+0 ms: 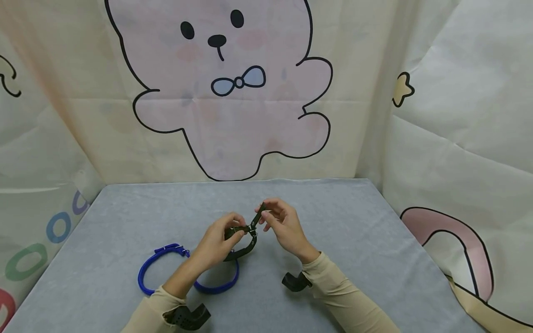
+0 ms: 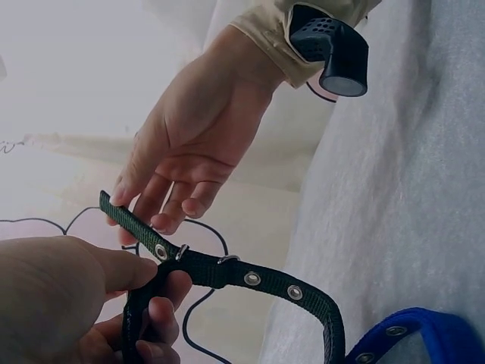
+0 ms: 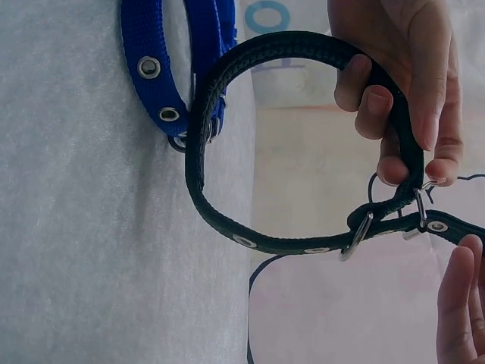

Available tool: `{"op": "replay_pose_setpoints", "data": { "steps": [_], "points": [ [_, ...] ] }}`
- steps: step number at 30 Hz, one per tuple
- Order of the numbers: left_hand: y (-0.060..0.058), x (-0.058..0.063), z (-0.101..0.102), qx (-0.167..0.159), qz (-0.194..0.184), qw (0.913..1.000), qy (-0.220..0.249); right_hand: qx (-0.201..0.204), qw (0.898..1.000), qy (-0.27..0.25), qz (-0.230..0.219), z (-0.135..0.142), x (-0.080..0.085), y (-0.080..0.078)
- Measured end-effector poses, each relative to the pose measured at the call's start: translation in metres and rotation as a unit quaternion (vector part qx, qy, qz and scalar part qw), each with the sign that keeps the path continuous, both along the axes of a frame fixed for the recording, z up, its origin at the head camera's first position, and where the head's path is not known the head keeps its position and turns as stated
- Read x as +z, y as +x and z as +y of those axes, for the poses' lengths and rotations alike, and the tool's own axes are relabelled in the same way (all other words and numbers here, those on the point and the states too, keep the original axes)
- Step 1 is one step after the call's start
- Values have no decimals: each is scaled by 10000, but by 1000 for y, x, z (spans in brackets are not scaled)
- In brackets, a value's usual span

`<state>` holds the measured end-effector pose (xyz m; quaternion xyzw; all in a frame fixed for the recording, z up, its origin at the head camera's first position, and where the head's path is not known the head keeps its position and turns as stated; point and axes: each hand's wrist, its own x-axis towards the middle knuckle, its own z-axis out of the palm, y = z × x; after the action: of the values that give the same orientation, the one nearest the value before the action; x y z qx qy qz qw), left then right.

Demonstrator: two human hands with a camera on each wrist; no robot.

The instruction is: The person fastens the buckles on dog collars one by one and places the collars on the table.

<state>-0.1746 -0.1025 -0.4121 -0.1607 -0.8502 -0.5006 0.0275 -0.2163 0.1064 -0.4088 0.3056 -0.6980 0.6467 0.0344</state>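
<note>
A dark green pet collar with metal eyelets, a buckle and a metal ring is held up over the table, bent into a loop. My left hand grips its band beside the buckle, thumb on one side and fingers curled round the other. The strap's free end passes through the buckle. My right hand pinches that end between thumb and fingers. Blue collar bands with eyelets lie on the table below my left forearm, which partly hides them; I cannot tell whether they are one collar or two.
A grey cloth covers the table. Behind it hangs a cream backdrop with a cartoon animal, and printed sheets hang at both sides. A black camera mount sits on the left wrist and another on the right wrist.
</note>
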Motion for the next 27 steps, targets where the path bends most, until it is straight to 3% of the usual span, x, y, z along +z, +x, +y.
{"op": "replay_pose_setpoints", "data": {
  "steps": [17,27],
  "points": [
    [2,2,1,-149,-118,9998,32,-34,10000,43,32,1,-1,-1],
    [2,2,1,-172,-5,9998,-82,-44,10000,49,36,0,-1,-1]
  ]
}}
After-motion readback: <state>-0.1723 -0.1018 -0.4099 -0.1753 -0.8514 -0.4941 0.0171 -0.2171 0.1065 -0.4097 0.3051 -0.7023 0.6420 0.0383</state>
